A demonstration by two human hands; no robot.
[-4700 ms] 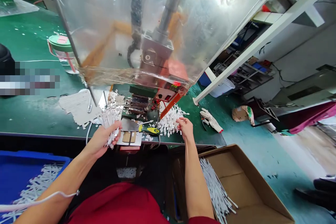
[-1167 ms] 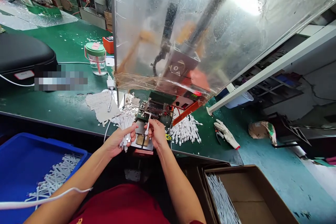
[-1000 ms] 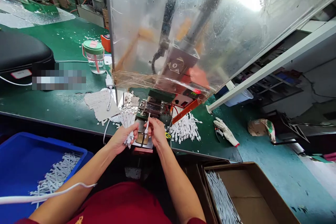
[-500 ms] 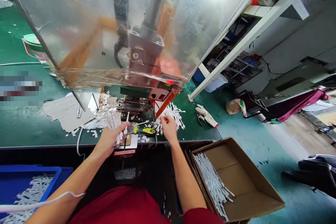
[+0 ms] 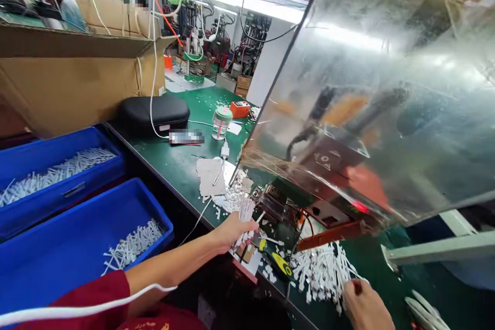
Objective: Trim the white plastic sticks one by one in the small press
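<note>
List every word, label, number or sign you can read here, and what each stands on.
No text is legible.
Red-lit display on machine: blurred.
Emblem behind clear sheet: too small.
Tag on black case: too small.
Label on jar: too small.
Gold marking on red shirt: unreadable.

R hand (image 5: 365, 305) & glove (image 5: 424, 314) cut off by btm edge

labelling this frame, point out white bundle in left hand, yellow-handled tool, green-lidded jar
White bundle (image 5: 246, 210), head view, upper strands
Yellow-handled tool (image 5: 279, 262), head view, handle
Green-lidded jar (image 5: 221, 125), head view, side
</note>
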